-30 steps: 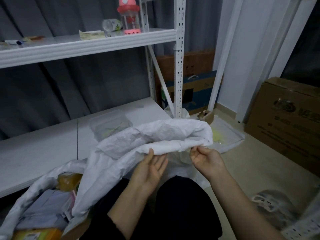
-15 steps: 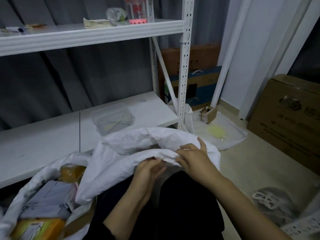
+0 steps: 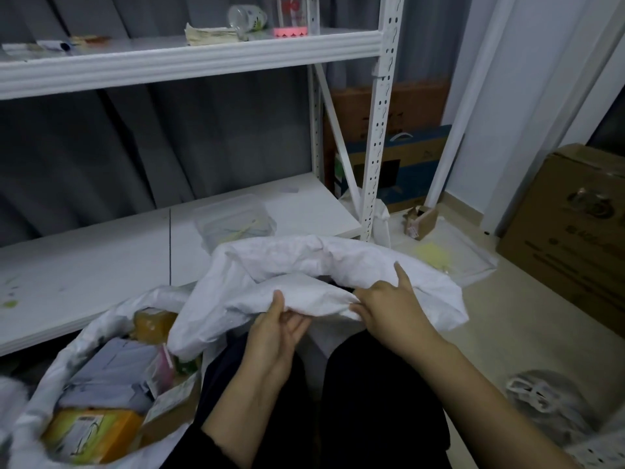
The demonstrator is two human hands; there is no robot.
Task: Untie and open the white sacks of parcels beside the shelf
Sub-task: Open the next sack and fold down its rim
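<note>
A crumpled white sack [image 3: 304,262] lies across my lap in front of the shelf [image 3: 189,59]. Its near edge is folded over, with a dark gap behind the fold. My left hand [image 3: 277,330] holds that near edge from below, thumb on top of the fabric. My right hand [image 3: 389,306] grips the same edge a little to the right, its index finger raised against the sack. At lower left a second white sack [image 3: 84,340] stands open, with orange, grey and brown parcels [image 3: 111,374] showing inside.
A clear plastic box [image 3: 233,218] sits on the low shelf board [image 3: 84,262]. Cardboard boxes stand at the right [image 3: 568,225] and behind the shelf post [image 3: 406,157]. A small open carton [image 3: 421,220] and a flat white bag lie on the floor. Grey netting [image 3: 548,401] is at lower right.
My right hand moved left along the sack's edge toward my left hand and closed on it. The sack sank lower over my lap and its fold shifted.
</note>
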